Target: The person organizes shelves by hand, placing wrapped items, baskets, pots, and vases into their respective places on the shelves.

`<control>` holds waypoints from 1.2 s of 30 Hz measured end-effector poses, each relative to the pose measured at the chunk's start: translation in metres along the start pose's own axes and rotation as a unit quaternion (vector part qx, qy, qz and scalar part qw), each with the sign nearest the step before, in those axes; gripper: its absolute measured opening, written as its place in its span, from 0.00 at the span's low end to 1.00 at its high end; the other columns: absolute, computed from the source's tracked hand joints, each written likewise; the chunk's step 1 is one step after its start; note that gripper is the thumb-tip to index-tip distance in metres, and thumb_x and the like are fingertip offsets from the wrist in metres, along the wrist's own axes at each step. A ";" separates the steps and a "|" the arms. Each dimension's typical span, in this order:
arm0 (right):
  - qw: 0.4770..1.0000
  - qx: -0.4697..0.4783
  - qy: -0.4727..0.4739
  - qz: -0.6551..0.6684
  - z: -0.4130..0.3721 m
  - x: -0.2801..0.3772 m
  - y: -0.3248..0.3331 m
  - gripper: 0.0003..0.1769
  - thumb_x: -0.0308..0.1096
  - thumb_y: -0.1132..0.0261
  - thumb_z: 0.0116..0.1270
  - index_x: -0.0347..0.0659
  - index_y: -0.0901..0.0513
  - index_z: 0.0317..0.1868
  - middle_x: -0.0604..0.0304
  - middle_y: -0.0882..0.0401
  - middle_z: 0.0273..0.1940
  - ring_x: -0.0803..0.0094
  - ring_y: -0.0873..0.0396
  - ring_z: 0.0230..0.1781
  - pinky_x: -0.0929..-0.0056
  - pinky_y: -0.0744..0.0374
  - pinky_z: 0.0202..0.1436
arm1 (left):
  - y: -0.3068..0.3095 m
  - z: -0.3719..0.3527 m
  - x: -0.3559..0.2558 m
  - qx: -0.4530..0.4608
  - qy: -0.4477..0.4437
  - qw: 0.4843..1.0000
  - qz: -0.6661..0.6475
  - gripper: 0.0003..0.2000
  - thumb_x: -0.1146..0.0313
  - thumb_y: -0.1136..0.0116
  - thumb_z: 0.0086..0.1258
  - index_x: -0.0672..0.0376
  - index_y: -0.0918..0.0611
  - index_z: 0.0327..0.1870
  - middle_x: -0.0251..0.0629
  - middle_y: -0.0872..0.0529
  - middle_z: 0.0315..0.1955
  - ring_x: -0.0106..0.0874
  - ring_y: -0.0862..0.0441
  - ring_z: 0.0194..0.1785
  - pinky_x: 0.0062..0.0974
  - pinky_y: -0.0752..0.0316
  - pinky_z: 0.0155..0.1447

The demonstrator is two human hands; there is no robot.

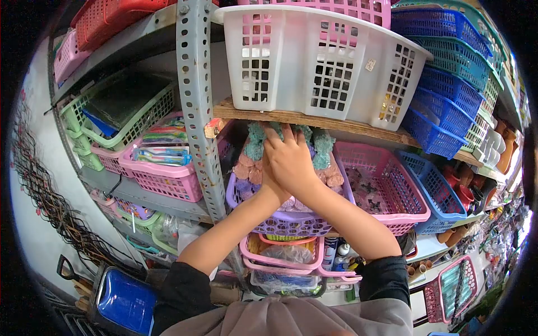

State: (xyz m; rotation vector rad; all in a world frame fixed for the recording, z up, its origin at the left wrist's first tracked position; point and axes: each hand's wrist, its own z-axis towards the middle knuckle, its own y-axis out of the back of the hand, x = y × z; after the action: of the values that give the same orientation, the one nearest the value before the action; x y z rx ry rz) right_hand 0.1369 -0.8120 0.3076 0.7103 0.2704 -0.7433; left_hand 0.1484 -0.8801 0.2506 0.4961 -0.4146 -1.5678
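A purple basket (291, 224) on the shelf holds stacked rough-textured bundles: teal (322, 148) on top, peach (334, 176) below and lilac (246, 187) lower down. My right hand (287, 154) reaches into the basket over the pile, its fingers stretched out and apart at the teal bundles. Tucked under it, at the middle of the pile, is my left hand (273, 176). The right hand covers most of the left, so its fingers are hidden. Both forearms cross the front rim of the basket.
A white basket (291, 67) stands on the wooden shelf (269, 113) just above my hands. A perforated metal post (194, 84) rises at left. Pink (386, 179) and blue (434, 190) baskets sit to the right. Below is a pink basket (280, 263) with bottles (342, 249) beside it.
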 end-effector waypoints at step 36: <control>0.984 -0.039 -0.171 0.037 -0.028 -0.049 -0.003 0.16 0.35 0.38 0.57 0.37 0.20 0.45 0.49 0.19 0.42 0.52 0.23 0.47 0.53 0.28 0.53 | 0.011 -0.008 -0.003 -0.007 -0.002 0.999 0.053 0.38 0.63 0.37 0.54 0.59 0.37 0.70 0.53 0.43 0.67 0.49 0.44 0.66 0.51 0.51 0.66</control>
State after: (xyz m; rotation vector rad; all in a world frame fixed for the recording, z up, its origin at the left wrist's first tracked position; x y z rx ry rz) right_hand 0.1000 -0.7692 0.3078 0.5038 -0.0406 -0.7653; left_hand 0.1622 -0.8774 0.2496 0.4534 -0.4267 -1.4686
